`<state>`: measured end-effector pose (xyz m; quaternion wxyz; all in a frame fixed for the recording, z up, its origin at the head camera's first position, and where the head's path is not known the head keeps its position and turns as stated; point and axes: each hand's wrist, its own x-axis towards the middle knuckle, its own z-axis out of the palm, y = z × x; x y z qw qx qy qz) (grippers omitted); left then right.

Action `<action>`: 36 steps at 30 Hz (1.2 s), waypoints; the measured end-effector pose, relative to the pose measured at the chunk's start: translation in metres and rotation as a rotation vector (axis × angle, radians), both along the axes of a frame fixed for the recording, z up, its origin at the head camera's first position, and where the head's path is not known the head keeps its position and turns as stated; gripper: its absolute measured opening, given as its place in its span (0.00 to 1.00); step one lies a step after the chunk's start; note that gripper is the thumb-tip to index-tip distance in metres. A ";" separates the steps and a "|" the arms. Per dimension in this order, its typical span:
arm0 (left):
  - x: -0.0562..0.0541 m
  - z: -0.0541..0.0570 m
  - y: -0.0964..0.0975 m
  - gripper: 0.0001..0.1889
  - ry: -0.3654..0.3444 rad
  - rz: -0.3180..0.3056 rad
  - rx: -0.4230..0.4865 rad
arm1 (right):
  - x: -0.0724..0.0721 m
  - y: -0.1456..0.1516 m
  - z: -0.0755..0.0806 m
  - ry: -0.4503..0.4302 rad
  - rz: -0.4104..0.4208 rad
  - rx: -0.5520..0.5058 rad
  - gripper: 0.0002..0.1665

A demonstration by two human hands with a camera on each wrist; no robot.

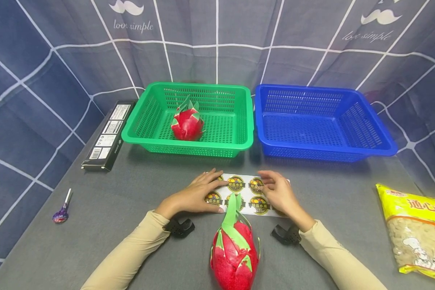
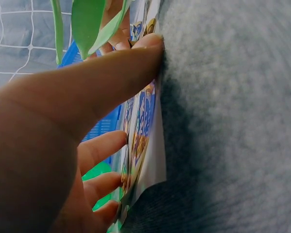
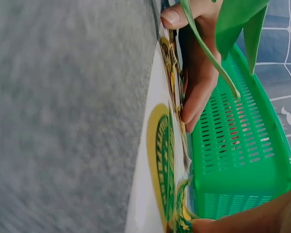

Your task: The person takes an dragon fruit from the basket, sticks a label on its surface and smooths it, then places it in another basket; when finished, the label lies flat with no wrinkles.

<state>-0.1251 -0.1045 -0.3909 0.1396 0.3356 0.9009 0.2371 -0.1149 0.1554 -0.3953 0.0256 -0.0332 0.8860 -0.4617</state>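
A white sheet of round fruit stickers with black and gold printing lies on the grey table. My left hand rests on the sheet's left end with its fingers spread. In the left wrist view its thumb lies over the near edge, which lifts slightly. My right hand is at the upper right sticker. One fingertip touches a sticker edge there; no firm pinch shows. Nearer to me, between my forearms, a red dragon fruit with green leaves partly covers the sheet from view.
Behind the sheet stands a green basket holding another dragon fruit. A blue basket is beside it. At left are a black box and a lollipop. A yellow pasta bag lies at right. A checked curtain hangs behind.
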 end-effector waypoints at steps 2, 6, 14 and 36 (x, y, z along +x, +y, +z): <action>0.000 0.000 0.000 0.39 0.002 0.000 -0.002 | 0.001 0.001 0.000 0.020 0.023 0.029 0.25; 0.000 0.000 0.001 0.39 0.002 0.000 0.000 | 0.001 0.003 0.000 0.095 0.095 0.097 0.23; 0.000 0.000 0.001 0.39 0.006 -0.006 0.008 | 0.002 0.001 0.000 0.192 0.169 0.193 0.21; 0.001 0.002 -0.002 0.34 -0.010 0.010 0.025 | 0.005 0.007 0.017 0.107 0.153 -0.027 0.23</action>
